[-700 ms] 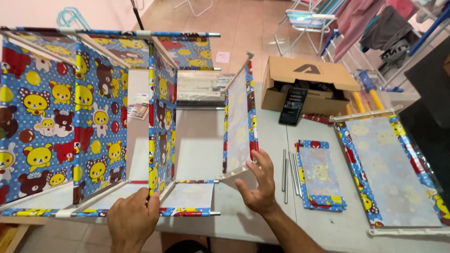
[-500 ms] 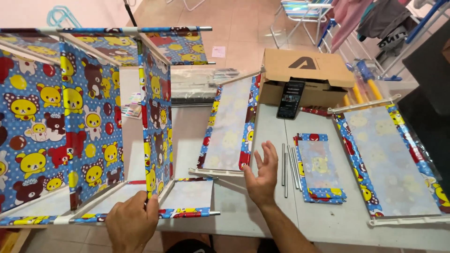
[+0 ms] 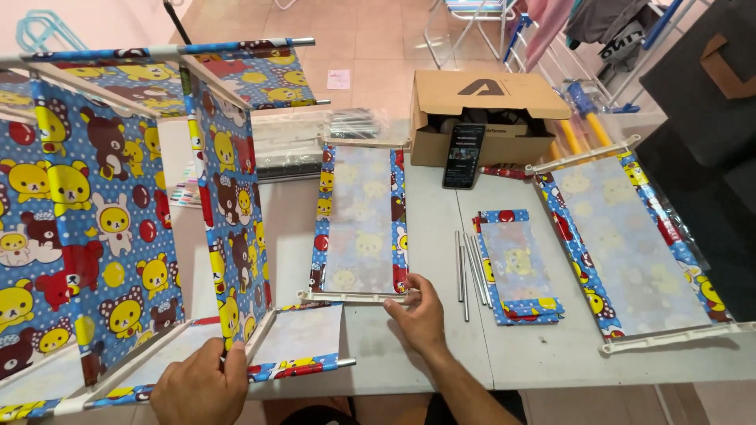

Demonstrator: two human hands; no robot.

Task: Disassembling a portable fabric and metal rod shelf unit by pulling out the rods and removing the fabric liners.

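Note:
A partly built fabric rack with blue cartoon-bear panels stands on the grey table at the left. My left hand grips the rack's lower front bar near a white corner connector. A loose fabric panel on white tubes lies flat in the middle of the table. My right hand rests on its near tube, fingers curled over the end.
Several thin metal rods lie right of the flat panel, beside a folded fabric piece. A large panel lies at the right. A cardboard box with a phone leaning on it stands at the back.
The loose panel stood upright next to the rack under my right hand; it has tipped away to the right and now lies flat on the table. My left hand stays on the rack.

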